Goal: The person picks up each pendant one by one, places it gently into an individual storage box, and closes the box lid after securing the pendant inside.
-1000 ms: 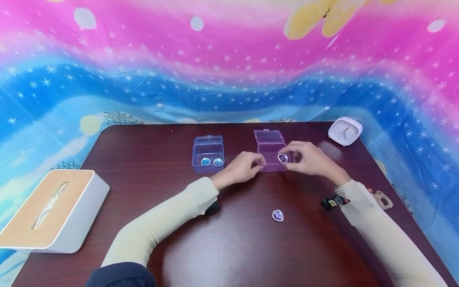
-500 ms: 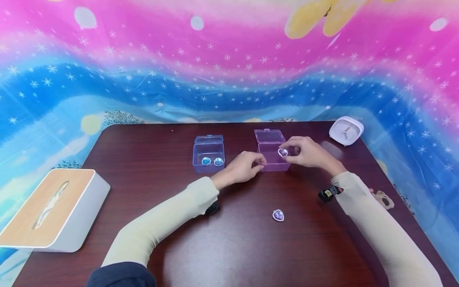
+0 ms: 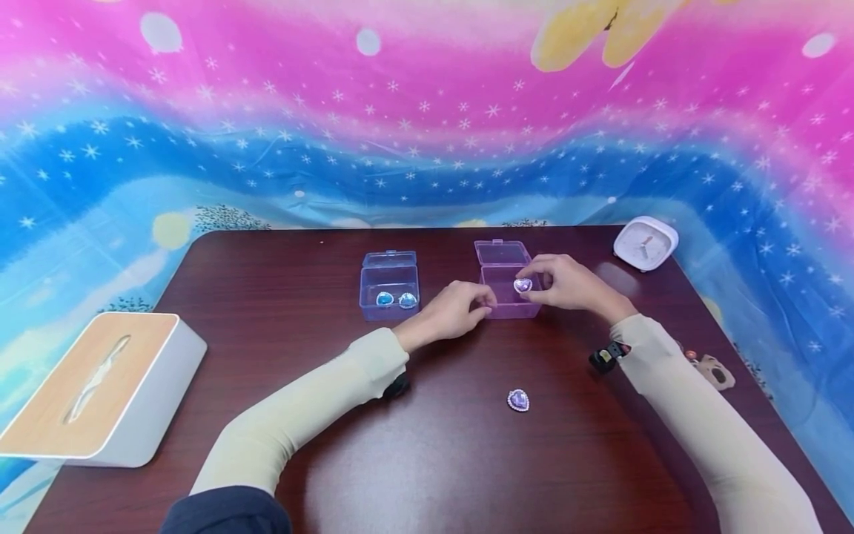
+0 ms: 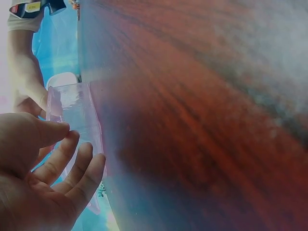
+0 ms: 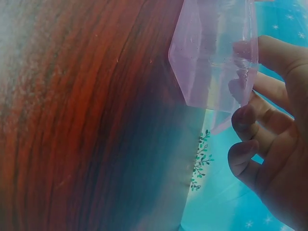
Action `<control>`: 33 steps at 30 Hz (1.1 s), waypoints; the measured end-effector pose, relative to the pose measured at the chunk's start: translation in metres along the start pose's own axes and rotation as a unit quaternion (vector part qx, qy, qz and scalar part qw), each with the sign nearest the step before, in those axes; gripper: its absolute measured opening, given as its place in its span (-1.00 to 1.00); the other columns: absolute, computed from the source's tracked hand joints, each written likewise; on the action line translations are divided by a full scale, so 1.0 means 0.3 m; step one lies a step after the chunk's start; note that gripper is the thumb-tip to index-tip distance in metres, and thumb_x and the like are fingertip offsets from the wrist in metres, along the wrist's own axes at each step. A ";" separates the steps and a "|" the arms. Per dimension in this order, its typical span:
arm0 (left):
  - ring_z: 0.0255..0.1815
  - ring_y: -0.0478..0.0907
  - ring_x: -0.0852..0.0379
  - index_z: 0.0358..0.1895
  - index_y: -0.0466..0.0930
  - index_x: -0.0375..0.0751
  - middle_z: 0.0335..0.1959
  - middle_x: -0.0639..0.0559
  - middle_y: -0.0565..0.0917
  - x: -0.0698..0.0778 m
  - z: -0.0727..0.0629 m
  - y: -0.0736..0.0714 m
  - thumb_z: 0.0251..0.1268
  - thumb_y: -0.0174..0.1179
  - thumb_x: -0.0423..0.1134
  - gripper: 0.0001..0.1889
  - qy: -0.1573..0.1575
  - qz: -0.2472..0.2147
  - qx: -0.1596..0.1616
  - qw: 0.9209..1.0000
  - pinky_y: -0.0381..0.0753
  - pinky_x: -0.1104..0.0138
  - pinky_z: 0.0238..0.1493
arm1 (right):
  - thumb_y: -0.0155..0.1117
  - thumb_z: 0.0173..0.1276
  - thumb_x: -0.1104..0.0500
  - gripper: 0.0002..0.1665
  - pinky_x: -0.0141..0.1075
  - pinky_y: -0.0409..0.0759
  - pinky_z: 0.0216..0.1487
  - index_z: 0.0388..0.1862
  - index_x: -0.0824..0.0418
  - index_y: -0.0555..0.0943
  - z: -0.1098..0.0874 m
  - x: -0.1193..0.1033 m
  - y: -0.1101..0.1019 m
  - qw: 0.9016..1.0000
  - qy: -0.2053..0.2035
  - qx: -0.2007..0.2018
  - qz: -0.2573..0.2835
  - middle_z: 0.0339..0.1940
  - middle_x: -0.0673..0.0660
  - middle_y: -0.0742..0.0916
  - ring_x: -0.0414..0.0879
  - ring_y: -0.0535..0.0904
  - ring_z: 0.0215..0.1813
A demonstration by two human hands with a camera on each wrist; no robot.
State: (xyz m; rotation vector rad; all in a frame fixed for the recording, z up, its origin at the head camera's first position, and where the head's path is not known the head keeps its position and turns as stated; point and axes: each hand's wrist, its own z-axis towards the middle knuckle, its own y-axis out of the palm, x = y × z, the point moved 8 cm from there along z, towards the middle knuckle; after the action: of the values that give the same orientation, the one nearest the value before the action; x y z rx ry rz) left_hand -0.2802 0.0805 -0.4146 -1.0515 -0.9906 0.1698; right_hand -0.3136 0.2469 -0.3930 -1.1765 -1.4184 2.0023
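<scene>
Your right hand (image 3: 567, 284), pinching the purple heart gem (image 3: 523, 285), has carried it over the open pink box (image 3: 508, 295), which your left hand (image 3: 454, 311) grips steady, so it looks ready to drop.

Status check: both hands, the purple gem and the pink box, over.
Left hand steadies pink box. Right hand pinches purple heart gem over the open box. Nothing blocking; second gem lies on table.

The surface (image 3: 427, 460) is glossy dark wood grain, the pink box (image 3: 507, 293) and blue box (image 3: 389, 285) clear smooth plastic, the backdrop (image 3: 427, 133) shiny printed sheet.
</scene>
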 end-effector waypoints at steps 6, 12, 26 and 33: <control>-0.11 0.68 0.15 -0.03 0.73 -0.15 -0.18 0.03 0.79 0.002 0.003 0.002 0.49 0.21 -0.28 -0.86 0.003 0.001 0.000 1.000 0.66 0.25 0.10 | 0.57 0.21 0.14 -0.64 -0.35 0.49 -0.35 0.00 0.13 0.78 0.003 0.008 0.007 1.000 0.006 -0.007 0.000 -0.21 0.08 0.74 -0.15 0.51 -0.42; -0.10 0.69 0.16 -0.03 0.73 -0.14 -0.17 0.04 0.79 0.007 0.006 0.002 0.50 0.21 -0.27 -0.85 0.005 0.002 0.001 1.000 0.66 0.26 0.11 | 0.59 0.18 0.17 -0.62 -0.33 0.51 -0.32 0.00 0.18 0.78 0.004 0.008 0.005 1.000 0.008 -0.010 0.001 -0.17 0.11 0.77 -0.14 0.51 -0.39; -0.12 0.68 0.16 -0.03 0.74 -0.15 -0.19 0.04 0.79 0.008 0.006 0.002 0.49 0.22 -0.27 -0.85 0.000 -0.001 0.000 1.000 0.66 0.25 0.09 | 0.56 0.22 0.17 -0.63 -0.35 0.47 -0.35 0.02 0.19 0.77 -0.022 -0.013 -0.034 1.000 -0.010 0.010 0.010 -0.12 0.12 0.78 -0.18 0.46 -0.43; -0.13 0.69 0.16 -0.06 0.74 -0.14 -0.20 0.04 0.79 0.007 0.003 -0.009 0.46 0.24 -0.26 -0.87 0.003 0.004 0.008 1.000 0.67 0.26 0.08 | 0.58 0.21 0.16 -0.65 -0.37 0.46 -0.41 -0.01 0.14 0.77 -0.067 -0.086 -0.076 0.999 -0.038 0.024 0.016 -0.15 0.10 0.78 -0.27 0.43 -0.49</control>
State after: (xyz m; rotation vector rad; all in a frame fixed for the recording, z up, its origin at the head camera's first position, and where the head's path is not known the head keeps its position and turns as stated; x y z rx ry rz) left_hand -0.2804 0.0809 -0.4111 -1.0416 -0.9786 0.1805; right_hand -0.2857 0.2482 -0.3644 -1.1205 -1.3882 2.1115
